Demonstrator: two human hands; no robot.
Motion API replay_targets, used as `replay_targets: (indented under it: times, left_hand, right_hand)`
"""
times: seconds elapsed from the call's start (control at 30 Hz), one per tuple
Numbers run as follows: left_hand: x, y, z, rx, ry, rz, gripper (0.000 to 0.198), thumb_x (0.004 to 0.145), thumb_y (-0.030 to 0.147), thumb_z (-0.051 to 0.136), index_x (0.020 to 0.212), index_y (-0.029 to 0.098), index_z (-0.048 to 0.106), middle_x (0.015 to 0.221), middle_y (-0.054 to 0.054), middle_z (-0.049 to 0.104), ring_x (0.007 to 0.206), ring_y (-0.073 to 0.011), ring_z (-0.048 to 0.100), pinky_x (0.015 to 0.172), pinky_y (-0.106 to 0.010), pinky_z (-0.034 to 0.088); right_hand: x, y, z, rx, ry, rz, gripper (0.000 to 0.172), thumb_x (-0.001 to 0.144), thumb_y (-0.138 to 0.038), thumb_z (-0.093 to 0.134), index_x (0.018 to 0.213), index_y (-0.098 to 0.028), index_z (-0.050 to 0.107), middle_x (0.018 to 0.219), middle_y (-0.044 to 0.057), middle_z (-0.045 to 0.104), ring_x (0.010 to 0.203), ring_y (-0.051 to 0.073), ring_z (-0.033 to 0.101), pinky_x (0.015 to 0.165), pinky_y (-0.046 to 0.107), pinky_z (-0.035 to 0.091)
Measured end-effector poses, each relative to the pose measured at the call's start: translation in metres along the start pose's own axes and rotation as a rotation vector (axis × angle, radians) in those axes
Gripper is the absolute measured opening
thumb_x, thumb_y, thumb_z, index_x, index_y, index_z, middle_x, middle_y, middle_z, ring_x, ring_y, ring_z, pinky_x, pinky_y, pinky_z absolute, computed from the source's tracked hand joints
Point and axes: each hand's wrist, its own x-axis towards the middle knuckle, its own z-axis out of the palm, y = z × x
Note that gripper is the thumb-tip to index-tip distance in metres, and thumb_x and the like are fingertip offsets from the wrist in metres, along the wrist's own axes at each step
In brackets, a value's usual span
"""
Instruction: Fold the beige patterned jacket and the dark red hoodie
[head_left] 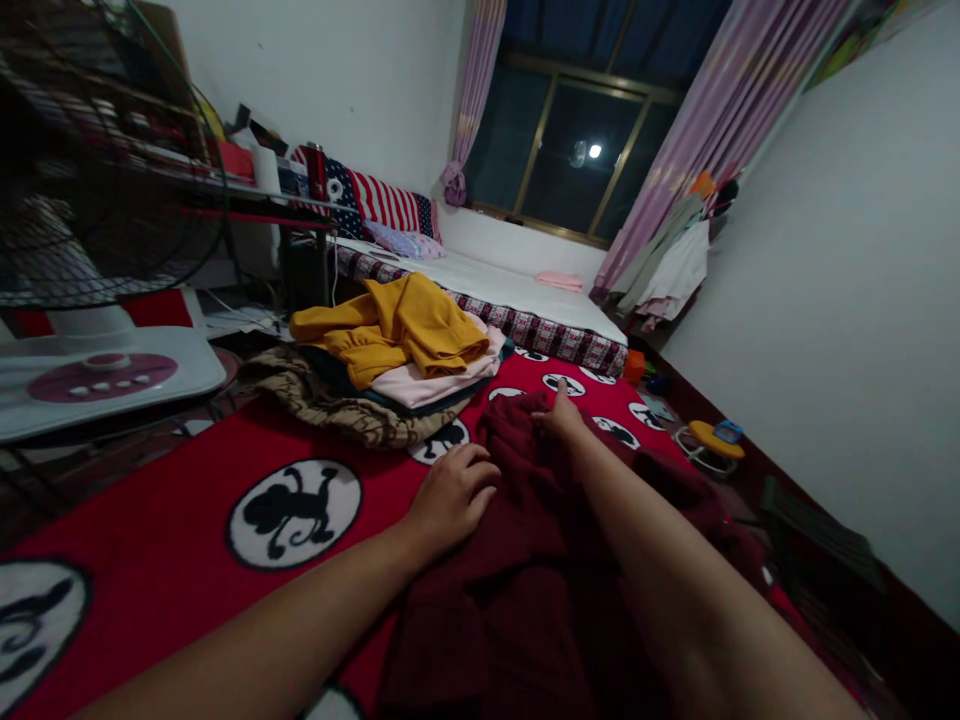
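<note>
A dark maroon garment [517, 560] lies spread on a red sheet [180, 500] patterned with white circles and black figures. My left hand [454, 492] rests at the garment's left edge, palm down, its slightly bent fingers apart and touching the cloth. Farther out, my right hand [561, 414] lies on the upper part of the garment with fingers spread. Beyond my left hand sits a pile of clothes, with a mustard-yellow garment [409, 325] on top, a pale pink one [442, 380] below it, and a brown patterned one [352, 415] at the bottom.
At left stands a fan [97, 180] beside a cluttered desk [255, 195]. A second bed [495, 265] with pillows is under the window. On the right are a small yellow-topped stool [716, 440], hanging clothes [675, 265] and a white wall [840, 270].
</note>
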Motion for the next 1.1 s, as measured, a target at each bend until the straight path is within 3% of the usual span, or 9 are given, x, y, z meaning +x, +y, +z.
replay_targets:
  times: [0.07, 0.17, 0.27, 0.47, 0.57, 0.67, 0.9, 1.03, 1.1]
  left_hand:
    - [0.002, -0.001, 0.0, 0.021, 0.062, -0.087, 0.023, 0.083, 0.016, 0.059, 0.104, 0.022, 0.068, 0.116, -0.007, 0.058, 0.109, -0.022, 0.052, 0.098, -0.035, 0.042]
    - [0.005, -0.003, -0.003, 0.064, 0.101, -0.256, 0.033, 0.082, 0.02, 0.06, 0.115, 0.022, 0.062, 0.114, -0.008, 0.057, 0.106, -0.0236, 0.055, 0.095, -0.038, 0.044]
    - [0.007, -0.004, -0.004, 0.086, 0.083, -0.359, 0.039, 0.081, 0.025, 0.062, 0.12, 0.022, 0.059, 0.109, -0.007, 0.059, 0.102, -0.0242, 0.057, 0.092, -0.038, 0.046]
    - [0.009, -0.006, -0.004, 0.073, 0.098, -0.341, 0.037, 0.078, 0.028, 0.065, 0.115, 0.025, 0.061, 0.105, -0.004, 0.062, 0.103, -0.0239, 0.058, 0.091, -0.038, 0.044]
    - [0.01, -0.01, -0.002, 0.033, 0.107, -0.322, 0.027, 0.078, 0.028, 0.065, 0.104, 0.027, 0.067, 0.106, -0.003, 0.062, 0.104, -0.0233, 0.058, 0.09, -0.038, 0.044]
    - [0.01, -0.014, -0.003, -0.029, 0.136, -0.292, 0.013, 0.079, 0.026, 0.064, 0.089, 0.027, 0.071, 0.105, -0.003, 0.063, 0.104, -0.0217, 0.058, 0.091, -0.037, 0.042]
    - [0.01, -0.013, -0.005, -0.103, 0.171, -0.278, 0.017, 0.083, 0.027, 0.057, 0.075, 0.021, 0.071, 0.084, -0.002, 0.07, 0.085, -0.018, 0.063, 0.08, -0.028, 0.044]
    - [0.01, -0.006, -0.02, -0.112, 0.023, -0.286, 0.028, 0.086, 0.038, 0.054, 0.076, 0.021, 0.073, 0.079, -0.002, 0.073, 0.073, -0.0156, 0.065, 0.07, -0.025, 0.043]
    - [0.008, 0.002, -0.039, -0.063, -0.155, -0.277, 0.035, 0.084, 0.05, 0.055, 0.079, 0.021, 0.074, 0.08, -0.003, 0.074, 0.074, -0.017, 0.065, 0.066, -0.025, 0.043]
  right_hand:
    - [0.012, 0.006, 0.003, -0.005, -0.052, -0.011, 0.091, 0.074, -0.035, 0.074, 0.149, -0.015, 0.025, 0.094, 0.01, 0.073, 0.073, 0.021, 0.07, 0.067, 0.029, 0.052]
    - [0.022, 0.006, 0.005, -0.034, -0.134, -0.049, 0.043, 0.074, -0.031, 0.073, 0.114, -0.019, 0.065, 0.071, 0.002, 0.072, 0.06, 0.017, 0.067, 0.061, 0.025, 0.051]
    - [0.026, -0.001, -0.001, -0.069, -0.115, -0.092, 0.013, 0.076, -0.023, 0.067, 0.087, -0.019, 0.073, 0.059, 0.001, 0.068, 0.059, 0.017, 0.067, 0.061, 0.024, 0.05]
    - [0.037, -0.015, -0.023, -0.104, 0.177, -0.188, 0.032, 0.083, -0.021, 0.057, 0.113, -0.019, 0.068, 0.104, 0.012, 0.072, 0.107, 0.028, 0.063, 0.089, 0.035, 0.046]
    - [0.044, -0.017, -0.022, -0.091, 0.233, -0.174, 0.042, 0.085, -0.018, 0.053, 0.127, -0.015, 0.058, 0.115, 0.016, 0.068, 0.111, 0.029, 0.061, 0.09, 0.037, 0.045]
    - [0.043, -0.018, -0.013, -0.072, 0.207, -0.173, 0.05, 0.086, -0.024, 0.057, 0.133, -0.01, 0.05, 0.115, 0.018, 0.068, 0.106, 0.027, 0.064, 0.085, 0.033, 0.048]
    - [-0.012, -0.011, -0.014, -0.175, 0.01, -0.297, 0.053, 0.084, -0.062, 0.052, 0.114, -0.021, 0.062, 0.103, 0.008, 0.071, 0.095, 0.024, 0.065, 0.076, 0.029, 0.047]
    - [-0.034, 0.007, -0.023, -0.328, -0.17, -0.33, 0.042, 0.081, -0.057, 0.06, 0.098, -0.02, 0.069, 0.1, 0.008, 0.071, 0.088, 0.022, 0.065, 0.067, 0.025, 0.042]
    - [-0.04, 0.017, -0.027, -0.327, -0.185, -0.336, 0.038, 0.082, -0.055, 0.059, 0.093, -0.02, 0.07, 0.097, 0.006, 0.071, 0.084, 0.02, 0.064, 0.063, 0.024, 0.04]
